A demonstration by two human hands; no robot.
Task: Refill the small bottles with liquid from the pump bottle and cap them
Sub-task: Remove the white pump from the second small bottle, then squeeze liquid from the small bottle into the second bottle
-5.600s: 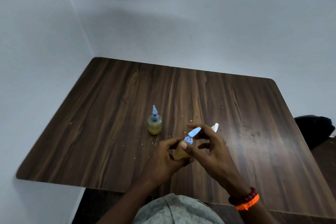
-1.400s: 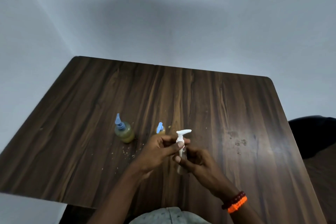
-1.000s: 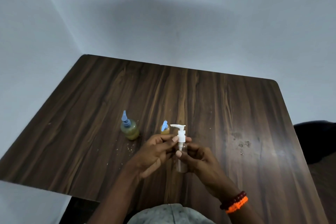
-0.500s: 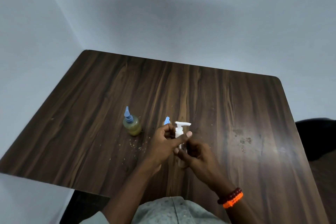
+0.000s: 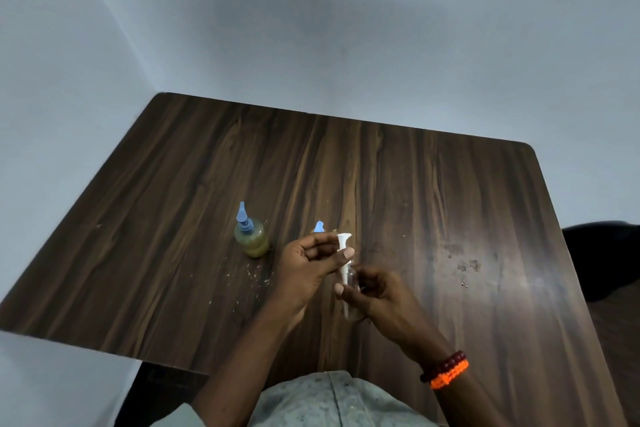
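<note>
Dark wood table point(image 5: 415, 184) | crumbs point(image 5: 256, 274) beside capped bottle point(image 5: 251, 237) | bracelets point(image 5: 446, 369)

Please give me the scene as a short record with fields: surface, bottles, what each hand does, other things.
surface: dark wooden table
pump bottle: clear, held above the table
pump head: white, pinched by left hand, lifted partly out of the bottle
right hand: grips the bottle body
small bottle: yellowish liquid, blue nozzle cap on, stands upright, apart from the hands
second small bottle: only its blue cap shows behind left hand
other: orange and dark red bracelets on right wrist
</note>
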